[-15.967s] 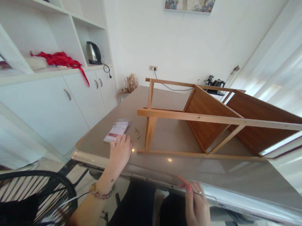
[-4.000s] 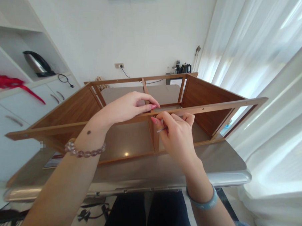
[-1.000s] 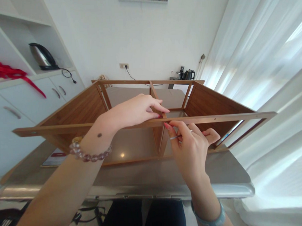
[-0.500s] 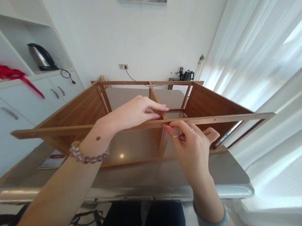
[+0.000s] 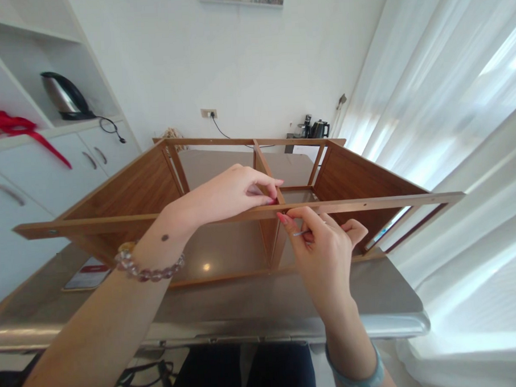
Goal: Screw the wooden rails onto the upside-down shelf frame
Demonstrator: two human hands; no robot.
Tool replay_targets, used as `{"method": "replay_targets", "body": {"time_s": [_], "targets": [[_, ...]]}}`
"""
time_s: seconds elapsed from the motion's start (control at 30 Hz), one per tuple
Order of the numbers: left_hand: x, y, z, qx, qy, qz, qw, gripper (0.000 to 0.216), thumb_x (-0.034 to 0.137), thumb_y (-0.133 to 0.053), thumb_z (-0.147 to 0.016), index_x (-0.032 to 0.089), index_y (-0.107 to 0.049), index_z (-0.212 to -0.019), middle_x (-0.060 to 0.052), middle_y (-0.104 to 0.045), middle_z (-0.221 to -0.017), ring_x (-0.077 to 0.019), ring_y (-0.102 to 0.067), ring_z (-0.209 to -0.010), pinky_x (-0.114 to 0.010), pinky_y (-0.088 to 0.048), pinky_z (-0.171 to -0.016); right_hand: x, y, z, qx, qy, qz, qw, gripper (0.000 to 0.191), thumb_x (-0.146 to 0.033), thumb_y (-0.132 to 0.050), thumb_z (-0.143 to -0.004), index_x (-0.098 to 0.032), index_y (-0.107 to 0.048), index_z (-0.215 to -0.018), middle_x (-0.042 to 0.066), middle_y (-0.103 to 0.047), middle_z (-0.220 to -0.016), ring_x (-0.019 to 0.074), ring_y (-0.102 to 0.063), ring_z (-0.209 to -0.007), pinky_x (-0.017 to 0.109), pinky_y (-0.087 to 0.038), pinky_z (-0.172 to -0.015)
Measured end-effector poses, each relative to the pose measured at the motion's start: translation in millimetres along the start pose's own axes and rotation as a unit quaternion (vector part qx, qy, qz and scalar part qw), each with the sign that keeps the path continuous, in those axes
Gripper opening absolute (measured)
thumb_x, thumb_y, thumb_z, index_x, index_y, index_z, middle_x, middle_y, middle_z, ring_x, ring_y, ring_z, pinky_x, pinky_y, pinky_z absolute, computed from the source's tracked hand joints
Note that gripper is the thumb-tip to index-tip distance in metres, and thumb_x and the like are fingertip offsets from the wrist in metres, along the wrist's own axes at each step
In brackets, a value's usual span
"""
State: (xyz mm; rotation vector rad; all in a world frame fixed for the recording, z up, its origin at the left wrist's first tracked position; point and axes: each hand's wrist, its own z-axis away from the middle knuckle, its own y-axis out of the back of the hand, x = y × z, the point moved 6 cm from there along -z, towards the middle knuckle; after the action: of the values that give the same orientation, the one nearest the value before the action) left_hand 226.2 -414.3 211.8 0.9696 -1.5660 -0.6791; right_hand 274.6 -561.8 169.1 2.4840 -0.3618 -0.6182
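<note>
A wooden frame [image 5: 225, 216] with side panels and a middle divider [image 5: 264, 162] lies on the table. My left hand [image 5: 240, 188] reaches over the near rail, its thumb and fingers closed on the divider's near end. Just right of that joint, my right hand [image 5: 324, 242] is closed, with thumb and index finger pinched against the rail's front face. A thin metal hex key [image 5: 301, 233] pokes out from between its fingers; most of it is hidden. Whatever sits at those fingertips is too small to make out.
The grey table [image 5: 229, 309] has a rounded metal front edge. A booklet [image 5: 87, 275] lies at its left. White cabinets with an electric kettle [image 5: 65, 96] and red ribbon [image 5: 19, 127] stand left. A curtain [image 5: 461, 150] hangs close on the right.
My left index finger has drawn in from stretched out to bent against the divider. My right hand stays pinched at the same joint. The whole view has shifted slightly.
</note>
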Motion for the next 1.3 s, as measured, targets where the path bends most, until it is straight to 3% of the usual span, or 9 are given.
{"method": "replay_targets", "body": {"time_s": [0.17,0.37,0.6,0.83,1.1,1.3], "targets": [[3.7,1.7,1.5,0.004,0.007,-0.036,0.999,0.029,0.038,-0.049,-0.087,0.020,-0.070,-0.094,-0.003,-0.065,-0.126,-0.0145,-0.066,-0.108,-0.025,-0.051,-0.092,3.3,-4.0,1.8,0.003,-0.022,-0.025,0.999,0.026,-0.047,-0.056,-0.092,-0.027,-0.067,-0.081,-0.009,-0.054,-0.052,0.0105,-0.048,-0.055,0.034,-0.018,-0.076],[9.1,3.8,3.7,0.033,0.011,-0.059,0.998,0.044,0.050,-0.042,-0.089,0.021,-0.071,-0.104,-0.004,-0.073,-0.109,-0.0131,-0.067,-0.090,-0.024,-0.052,-0.083,4.2,-1.4,0.6,0.000,-0.029,-0.008,1.000,0.025,-0.047,-0.055,-0.092,-0.028,-0.068,-0.083,-0.008,-0.057,-0.055,0.0106,-0.049,-0.055,0.034,-0.018,-0.076],[9.0,-0.7,4.3,0.026,0.005,-0.033,0.999,0.049,0.058,-0.048,-0.085,0.023,-0.068,-0.112,-0.004,-0.068,-0.121,-0.0142,-0.067,-0.098,-0.026,-0.054,-0.088,9.8,-2.8,1.1,0.006,-0.043,-0.032,0.999,0.031,-0.054,-0.057,-0.089,-0.025,-0.065,-0.081,-0.010,-0.049,-0.051,0.0092,-0.048,-0.054,0.033,-0.018,-0.076],[8.5,-3.6,4.7,-0.003,0.010,0.021,1.000,0.046,0.055,-0.058,-0.080,0.019,-0.068,-0.107,-0.006,-0.066,-0.124,-0.0165,-0.066,-0.107,-0.028,-0.055,-0.095,10.0,-6.1,1.2,0.032,-0.018,-0.029,0.999,0.034,-0.054,-0.055,-0.090,-0.024,-0.064,-0.079,-0.010,-0.051,-0.053,0.0089,-0.047,-0.056,0.033,-0.018,-0.075],[10.3,-3.4,3.4,0.002,0.003,0.001,1.000,0.039,0.050,-0.057,-0.081,0.018,-0.069,-0.100,-0.007,-0.068,-0.120,-0.0154,-0.069,-0.099,-0.026,-0.056,-0.088,4.7,-6.9,3.6,0.036,0.019,-0.018,0.999,0.030,-0.041,-0.048,-0.097,-0.023,-0.065,-0.081,-0.006,-0.057,-0.055,0.0109,-0.049,-0.060,0.034,-0.019,-0.075],[19.9,-2.1,7.5,0.012,-0.030,-0.079,0.996,0.032,0.042,-0.058,-0.079,0.019,-0.069,-0.098,-0.005,-0.070,-0.111,-0.0154,-0.067,-0.097,-0.026,-0.052,-0.089,3.3,-9.3,5.2,0.042,0.036,-0.010,0.998,0.026,-0.037,-0.047,-0.097,-0.025,-0.066,-0.084,-0.004,-0.064,-0.063,0.0112,-0.050,-0.062,0.035,-0.019,-0.075]]}}
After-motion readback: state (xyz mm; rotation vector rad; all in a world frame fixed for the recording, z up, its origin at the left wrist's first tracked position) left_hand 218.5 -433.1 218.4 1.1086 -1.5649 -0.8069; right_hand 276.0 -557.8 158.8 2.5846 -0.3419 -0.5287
